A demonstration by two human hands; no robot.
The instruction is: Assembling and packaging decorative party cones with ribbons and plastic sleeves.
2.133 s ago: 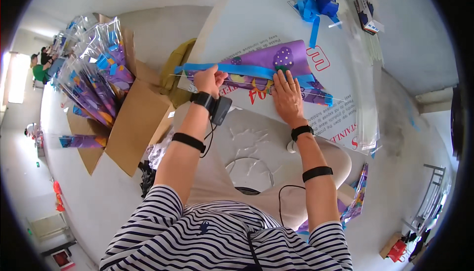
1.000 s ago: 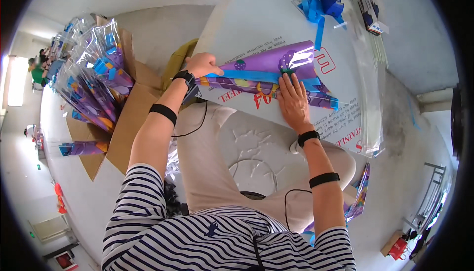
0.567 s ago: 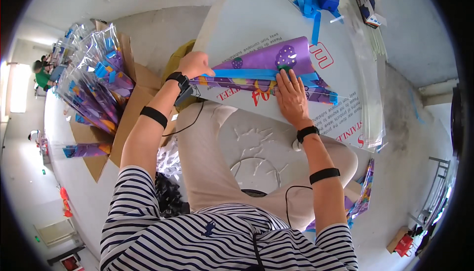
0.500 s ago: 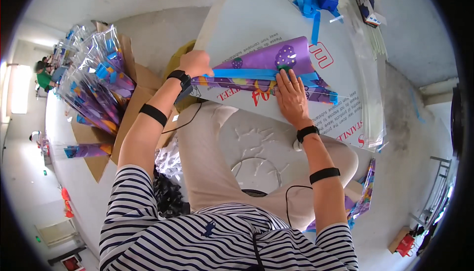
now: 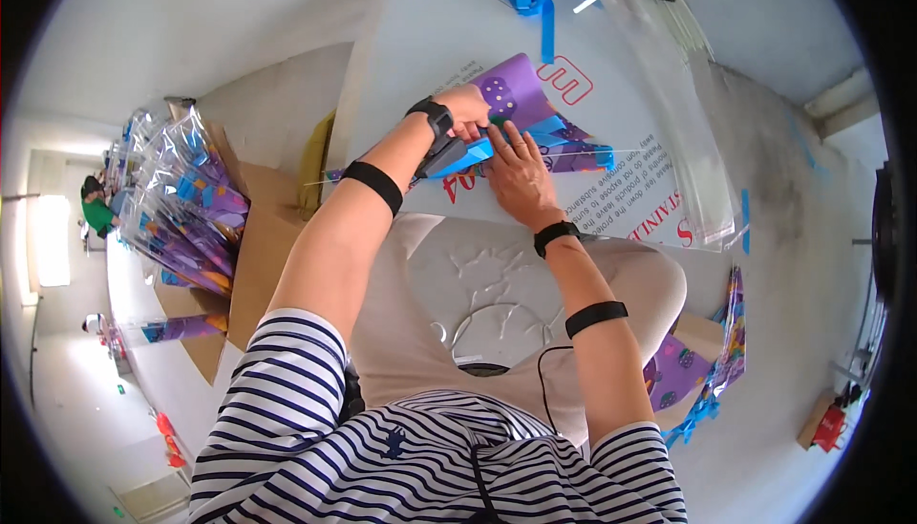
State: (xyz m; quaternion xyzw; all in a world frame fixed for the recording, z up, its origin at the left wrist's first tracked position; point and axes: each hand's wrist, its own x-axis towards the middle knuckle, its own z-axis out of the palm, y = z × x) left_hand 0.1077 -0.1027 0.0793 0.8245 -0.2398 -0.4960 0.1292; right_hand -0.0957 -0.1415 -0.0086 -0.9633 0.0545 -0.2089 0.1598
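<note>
My left hand [image 5: 465,111] fingers are pinched together on the purple wrapping sheet [image 5: 516,104] right at its top, and the right hand [image 5: 517,169] is flat w/ fingers spread, pressing the sheet + the blue ribbon strip [image 5: 478,152] down on the bench [image 5: 611,65].

Worry from here: the cellophane's slick, so if the right palm eases off, the fold prob springs open or slides on the white board. The left pinch is small too, could slip and leave the ribbon crooked. Wrist cable [image 5: 435,156] is hanging close, might snag the edge.

Vs ~2 s ago: left hand was way out at the sheet's left tip, hands wide apart. Now both sit nearly touching, and the sheet looks bunched shorter. Bundle of wrapped cones [image 5: 186,213] in the carton on my left hasn't changed.
</note>
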